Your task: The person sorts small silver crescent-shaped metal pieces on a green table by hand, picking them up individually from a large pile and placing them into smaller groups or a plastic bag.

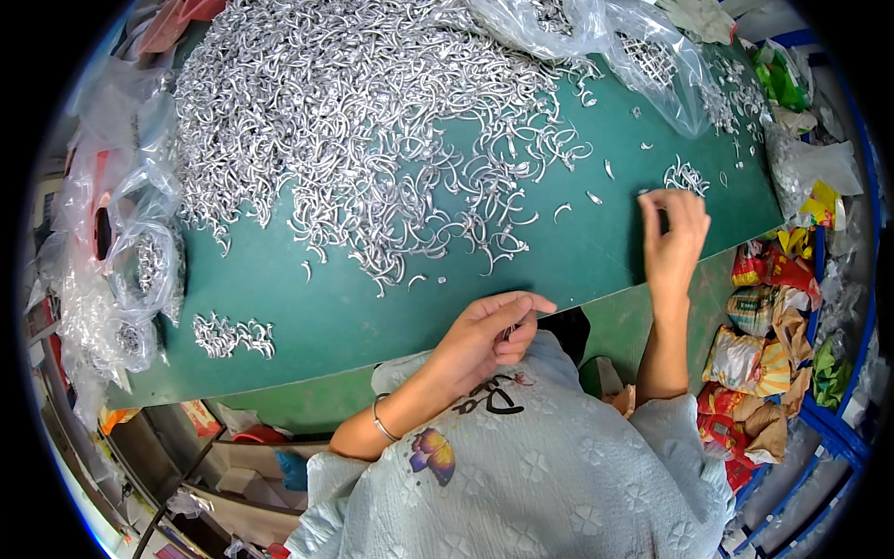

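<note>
A large heap of small curved silver metal pieces [363, 102] spreads over the green table [577, 233], thinning out toward me. My left hand [494, 335] is closed just off the table's front edge, its thumb pressed against the forefinger. A little silvery glint shows in its curled fingers, too small to name. Further right, my right hand [677, 238] is over the tabletop with thumb and forefinger bent together in a pinch. What it pinches, if anything, cannot be made out. Just beyond its knuckles lies a small cluster of curved pieces [687, 177].
Another small pile of curved pieces [233, 336] lies near the left front edge. Clear plastic bags [140, 252] crowd the left side, and one bag of metal parts [656, 70] rests at the back right. Colourful packages [745, 359] sit beside a blue rack [833, 433].
</note>
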The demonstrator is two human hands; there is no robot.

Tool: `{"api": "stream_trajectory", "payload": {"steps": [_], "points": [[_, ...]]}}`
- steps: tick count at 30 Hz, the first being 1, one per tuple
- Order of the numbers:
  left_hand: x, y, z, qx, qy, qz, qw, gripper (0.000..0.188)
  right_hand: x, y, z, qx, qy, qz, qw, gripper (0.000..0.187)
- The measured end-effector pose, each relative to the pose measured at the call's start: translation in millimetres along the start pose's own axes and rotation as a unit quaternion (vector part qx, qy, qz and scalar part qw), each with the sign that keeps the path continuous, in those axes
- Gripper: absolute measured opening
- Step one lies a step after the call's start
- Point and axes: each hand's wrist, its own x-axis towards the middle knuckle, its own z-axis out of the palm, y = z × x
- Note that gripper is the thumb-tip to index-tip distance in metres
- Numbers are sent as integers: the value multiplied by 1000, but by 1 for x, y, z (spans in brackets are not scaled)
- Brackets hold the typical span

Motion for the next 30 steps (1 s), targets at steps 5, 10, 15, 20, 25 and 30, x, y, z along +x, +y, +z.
{"api": "stream_trajectory", "payload": {"steps": [5, 10, 15, 20, 25, 30], "points": [[0, -2, 2, -3, 0, -11, 1000, 27, 3, -25, 4, 86, 63, -72, 992, 19], [-2, -1, 6, 6, 9, -7, 1000, 31, -2, -67, 31, 181, -116, -146, 966, 16], [0, 3, 22, -92, 147, 36, 984, 37, -4, -72, -6, 282, -198, -152, 926, 15], [-3, -10, -2, -88, 58, 68, 992, 38, -4, -75, 3, 292, -208, -204, 911, 18], [-15, -6, -19, -29, -42, 27, 998, 31, -6, -70, 15, 207, -184, -219, 936, 18], [-16, -7, -8, -37, 14, 53, 998, 27, -6, -73, 14, 212, -175, -206, 939, 17]]}}
